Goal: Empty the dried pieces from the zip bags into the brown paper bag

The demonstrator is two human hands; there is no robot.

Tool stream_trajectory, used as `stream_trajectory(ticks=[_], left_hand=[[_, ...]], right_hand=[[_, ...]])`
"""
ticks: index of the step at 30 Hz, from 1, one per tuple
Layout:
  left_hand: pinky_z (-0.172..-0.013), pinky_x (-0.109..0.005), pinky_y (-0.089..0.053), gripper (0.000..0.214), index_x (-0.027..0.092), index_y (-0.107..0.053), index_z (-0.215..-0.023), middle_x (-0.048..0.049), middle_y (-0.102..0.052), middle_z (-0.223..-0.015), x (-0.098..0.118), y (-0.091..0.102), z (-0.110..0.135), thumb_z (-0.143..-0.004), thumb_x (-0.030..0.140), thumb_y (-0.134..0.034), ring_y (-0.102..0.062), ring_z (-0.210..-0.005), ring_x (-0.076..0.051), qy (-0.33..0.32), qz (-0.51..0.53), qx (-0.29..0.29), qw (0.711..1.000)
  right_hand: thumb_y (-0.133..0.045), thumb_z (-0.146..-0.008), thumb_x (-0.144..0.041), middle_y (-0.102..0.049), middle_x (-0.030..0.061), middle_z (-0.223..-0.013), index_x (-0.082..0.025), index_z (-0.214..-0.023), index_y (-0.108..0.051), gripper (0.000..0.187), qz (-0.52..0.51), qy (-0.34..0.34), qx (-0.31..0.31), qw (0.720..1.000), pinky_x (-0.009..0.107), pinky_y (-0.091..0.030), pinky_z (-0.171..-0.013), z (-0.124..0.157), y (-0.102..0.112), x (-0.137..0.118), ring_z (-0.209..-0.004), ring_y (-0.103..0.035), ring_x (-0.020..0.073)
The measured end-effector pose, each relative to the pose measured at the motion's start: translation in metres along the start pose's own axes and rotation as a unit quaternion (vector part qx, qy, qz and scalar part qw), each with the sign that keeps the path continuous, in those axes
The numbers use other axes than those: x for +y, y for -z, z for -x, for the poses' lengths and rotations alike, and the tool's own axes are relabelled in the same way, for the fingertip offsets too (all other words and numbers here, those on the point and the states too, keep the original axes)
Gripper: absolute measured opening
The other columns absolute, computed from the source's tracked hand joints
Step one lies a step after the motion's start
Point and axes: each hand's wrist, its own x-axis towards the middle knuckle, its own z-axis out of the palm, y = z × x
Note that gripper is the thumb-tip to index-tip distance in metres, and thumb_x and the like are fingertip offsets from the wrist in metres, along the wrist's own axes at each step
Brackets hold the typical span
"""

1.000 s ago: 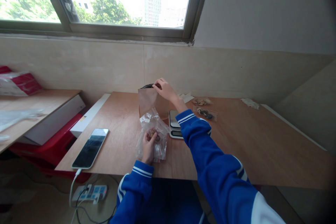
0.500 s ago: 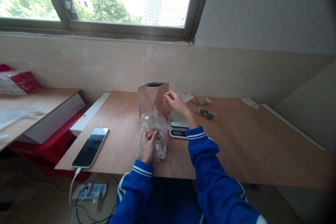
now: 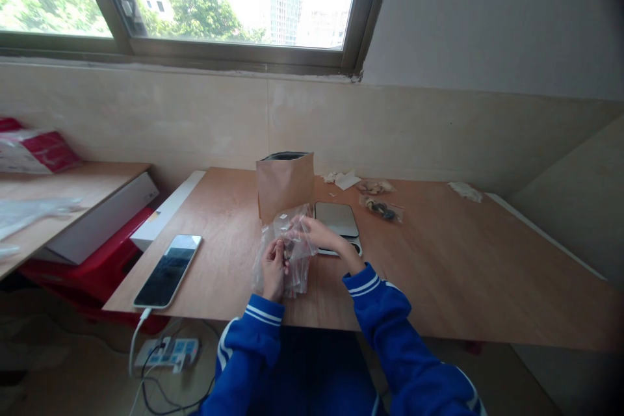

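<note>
At six o'clock from the brown pouch (image 3: pixel 285 181), the left hand (image 3: pixel 273 263) pinches the clear plastic bag (image 3: pixel 283 224), apparently steadying it, while the half-curled right hand (image 3: pixel 314 232) meets its two o'clock side, grip unclear.

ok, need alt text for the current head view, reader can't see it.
A person's left hand and right hand handle clear bags at a wooden table, in front of an upright paper bag. A scale sits to their right, a phone at the table's left.
</note>
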Motion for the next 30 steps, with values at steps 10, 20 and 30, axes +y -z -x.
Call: stream_trajectory(ticks=[10, 20, 30], left_hand=[[-0.087, -0.033, -0.050, 0.051, 0.020, -0.061, -0.115, -0.0063, -0.069, -0.102, -0.004, 0.000, -0.004, -0.070, 0.038, -0.077, -0.066, -0.097, -0.020, -0.009, 0.100, -0.022, 0.995], [-0.090, -0.033, -0.049, 0.040, 0.016, -0.064, -0.107, -0.0075, -0.068, -0.105, -0.006, 0.003, -0.004, -0.074, 0.035, -0.076, -0.064, -0.099, -0.020, -0.051, 0.049, -0.037, 0.997], [-0.082, -0.031, -0.049, 0.041, 0.017, -0.064, -0.100, -0.0043, -0.067, -0.095, -0.004, 0.002, -0.005, -0.069, 0.040, -0.079, -0.063, -0.087, -0.017, -0.046, 0.030, 0.007, 0.998]], right_hand=[[-0.067, -0.079, -0.051, -0.071, 0.0063, -0.093, -0.016, -0.095, -0.068, 0.039, 0.005, 0.009, -0.021, 1.000, 0.032, -0.050, -0.078, 0.005, 0.002, 0.006, -0.086, -0.065, 0.0227], [-0.070, -0.075, -0.051, -0.071, 0.0068, -0.098, -0.018, -0.103, -0.066, 0.044, -0.009, -0.048, -0.023, 0.999, 0.034, -0.051, -0.077, 0.010, 0.005, 0.000, -0.088, -0.066, 0.0244], [-0.077, -0.068, -0.050, -0.068, 0.0051, -0.091, -0.017, -0.091, -0.064, 0.043, -0.058, -0.008, 0.011, 0.998, 0.034, -0.050, -0.079, 0.009, 0.002, 0.004, -0.087, -0.063, 0.0223]])
